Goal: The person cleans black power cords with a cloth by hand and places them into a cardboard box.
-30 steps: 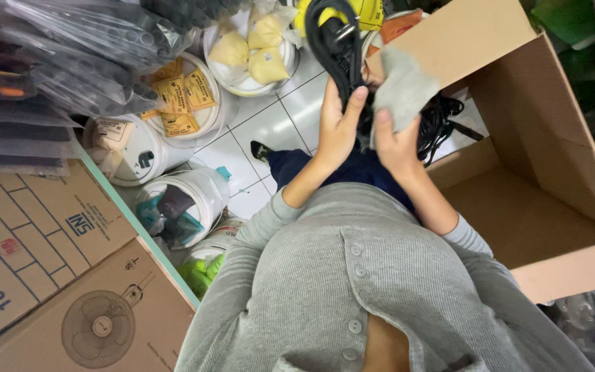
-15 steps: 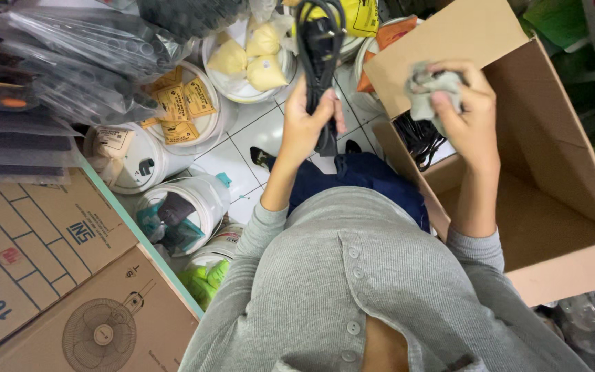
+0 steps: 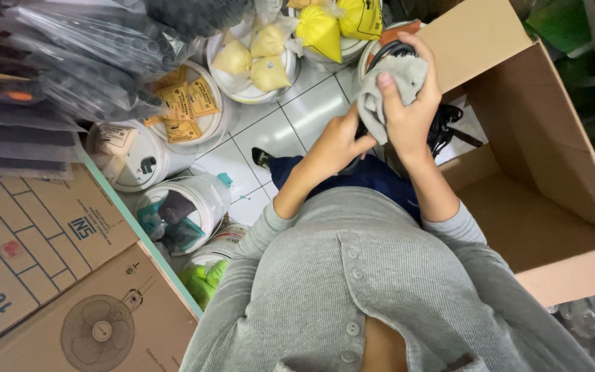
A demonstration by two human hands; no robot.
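Note:
My right hand (image 3: 408, 110) grips a grey cloth (image 3: 387, 86) wrapped over a black cable (image 3: 387, 52), of which only a loop shows above the cloth. My left hand (image 3: 339, 141) holds the same cable just below and left of the cloth; its lower run is hidden behind my hands. Both hands are raised in front of my chest, over the left edge of an open cardboard box (image 3: 552, 158). More coiled black cables (image 3: 449, 127) lie at the box's near corner, right of my right wrist. My grey buttoned top fills the lower middle.
White buckets stand on the tiled floor: one with orange packets (image 3: 187, 103), one with pale yellow bags (image 3: 256, 58), others with small parts (image 3: 180, 210). Plastic-wrapped goods (image 3: 91, 62) overhang at top left. Printed cartons (image 3: 49, 269) lie at lower left.
My hands came together: the right hand with the cloth moved left from over the box onto the cable, and the left hand shifted right and lower along it.

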